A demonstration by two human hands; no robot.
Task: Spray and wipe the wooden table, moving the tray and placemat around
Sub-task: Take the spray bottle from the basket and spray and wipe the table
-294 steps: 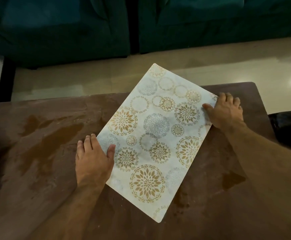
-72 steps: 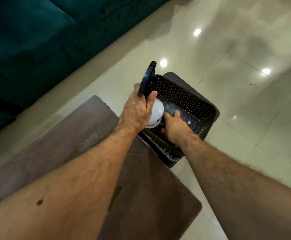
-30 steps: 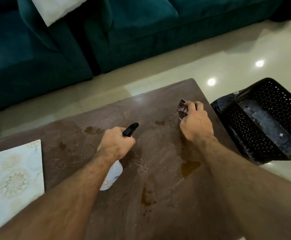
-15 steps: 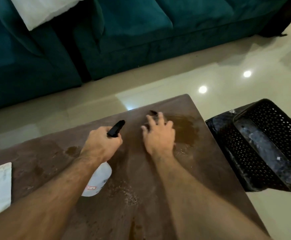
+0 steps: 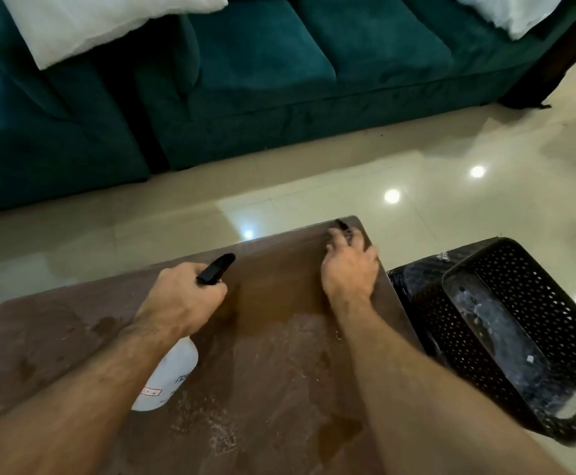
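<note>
The brown wooden table (image 5: 279, 371) fills the lower half of the view, streaked with wet patches and spray droplets. My left hand (image 5: 183, 299) grips a white spray bottle (image 5: 166, 378) by its black trigger head, the nozzle (image 5: 216, 273) pointing toward the far edge. My right hand (image 5: 350, 272) presses a dark cloth (image 5: 343, 228) flat on the table's far right corner; only a small tip of the cloth shows past my fingers. The placemat and tray are out of view.
A black perforated plastic basket (image 5: 533, 320) stands on the tiled floor right beside the table's right edge. A teal sofa (image 5: 245, 73) with white cushions (image 5: 101, 22) runs along the far side, with a strip of glossy floor between it and the table.
My right hand has slid the cloth from the table's middle to the far right corner, leaving a wet swath. The left hand holds the bottle in much the same spot. The placemat has left the view.
</note>
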